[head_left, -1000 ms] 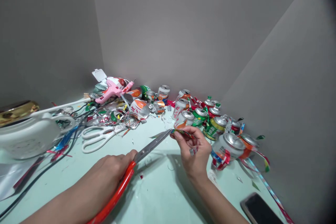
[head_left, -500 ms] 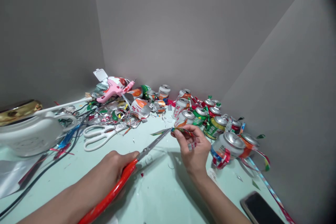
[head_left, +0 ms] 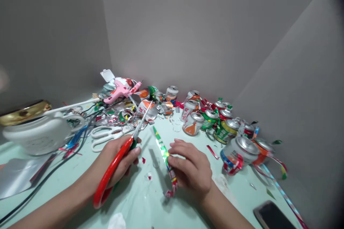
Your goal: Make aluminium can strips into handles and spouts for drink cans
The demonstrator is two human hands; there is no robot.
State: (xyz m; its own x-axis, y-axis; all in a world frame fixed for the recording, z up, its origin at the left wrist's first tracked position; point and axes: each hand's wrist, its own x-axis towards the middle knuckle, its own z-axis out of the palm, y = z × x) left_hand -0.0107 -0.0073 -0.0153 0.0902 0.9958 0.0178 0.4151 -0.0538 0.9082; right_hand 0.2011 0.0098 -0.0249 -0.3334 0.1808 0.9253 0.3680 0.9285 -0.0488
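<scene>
My left hand (head_left: 129, 159) is closed around red-handled scissors (head_left: 114, 168), whose blades point up and away, pressed together or nearly so. A narrow curled strip cut from a can (head_left: 161, 146), green and white at its pointed far end and red at its near end, hangs over the table at the fingertips of my right hand (head_left: 192, 166). Those fingers are bent and pinch the strip along its right edge. Between the scissor blades and the strip there is a gap. Small red scraps (head_left: 143, 160) lie beneath.
Several cut drink cans (head_left: 193, 123) stand at the back and right. A pink glue gun (head_left: 119, 92) tops a heap of metal scraps at back left. White scissors (head_left: 107, 136), a white pot (head_left: 34, 137), a black cable (head_left: 57, 164) and a phone (head_left: 271, 216) lie around.
My left hand has drawn the scissors back from the strip and turned the blades more upright. My right hand has come lower and nearer, and the strip now shows lengthwise.
</scene>
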